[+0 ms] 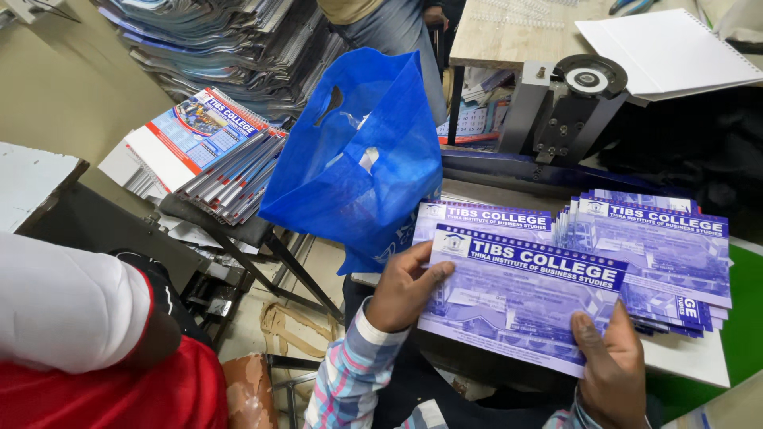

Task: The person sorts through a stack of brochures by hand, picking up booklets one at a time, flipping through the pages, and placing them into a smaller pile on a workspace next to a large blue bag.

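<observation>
Being gripped at opposite edges, a purple printed sheet (520, 298) is being held above the desk — left hand (405, 290) closed on its left edge, right hand (612, 369) pinching the lower right corner. Light and bendable, it is probably best supported at both sides.

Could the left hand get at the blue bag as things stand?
Probably yes: the left hand grips the purple sheet's left edge, and the blue bag hangs just above it with nothing between, though it must first let go.
</observation>
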